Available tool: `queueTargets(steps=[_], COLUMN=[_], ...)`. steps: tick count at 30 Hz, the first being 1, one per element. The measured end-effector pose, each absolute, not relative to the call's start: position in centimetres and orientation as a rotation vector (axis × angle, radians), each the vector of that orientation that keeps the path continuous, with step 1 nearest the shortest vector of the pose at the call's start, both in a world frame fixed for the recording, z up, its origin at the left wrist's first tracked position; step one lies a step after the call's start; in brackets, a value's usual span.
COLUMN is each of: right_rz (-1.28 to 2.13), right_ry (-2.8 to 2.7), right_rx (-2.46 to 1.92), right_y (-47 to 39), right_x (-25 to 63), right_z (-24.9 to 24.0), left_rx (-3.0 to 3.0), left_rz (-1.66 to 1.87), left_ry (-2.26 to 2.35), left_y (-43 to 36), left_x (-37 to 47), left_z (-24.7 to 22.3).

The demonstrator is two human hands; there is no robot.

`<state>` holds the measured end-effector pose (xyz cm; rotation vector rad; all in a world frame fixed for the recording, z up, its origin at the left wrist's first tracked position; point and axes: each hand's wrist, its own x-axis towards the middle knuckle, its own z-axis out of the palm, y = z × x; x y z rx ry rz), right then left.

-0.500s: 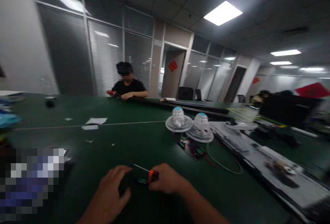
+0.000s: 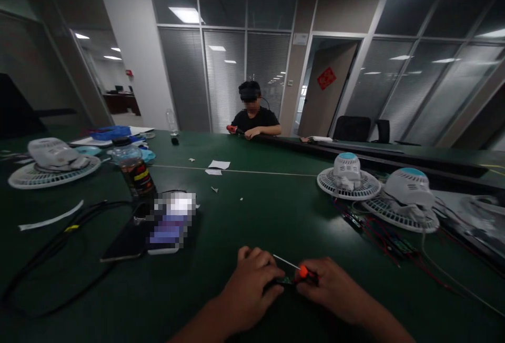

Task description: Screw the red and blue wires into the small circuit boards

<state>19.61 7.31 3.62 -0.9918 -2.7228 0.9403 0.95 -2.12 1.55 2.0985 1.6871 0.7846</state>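
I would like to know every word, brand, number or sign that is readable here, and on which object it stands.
No text can be read with certainty.
Dark bottle: label with yellow marks, too blurred.
Red diamond-shaped sign on the door: its marking is too blurred.
Pale plate beside the door frame: too small.
Pixelated screen: unreadable.
Screwdriver in the right hand: no marking visible.

Dim scene: reflected lamps brighten glass panes beyond the far edge of the table, glare lies toward its right edge, and wide-angle distortion bends the margins.
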Motion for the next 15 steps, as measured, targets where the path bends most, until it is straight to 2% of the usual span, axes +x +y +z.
queueTargets(steps=[6,15], right_rz=[0.985,0.516], right_ry=[-2.492,-2.533], right_rx=[-1.193,-1.204], right_y=[7.2,5.6], right_x=[21.7,22.7], right_z=[6.9,12.9], left_rx=[1.895,1.829], left_rz=[0.760,0.687], left_ry=[1.711,1.704], left_y=[-1.9,-2.6], left_x=[0.3,-0.3], left_z=[1.2,1.9])
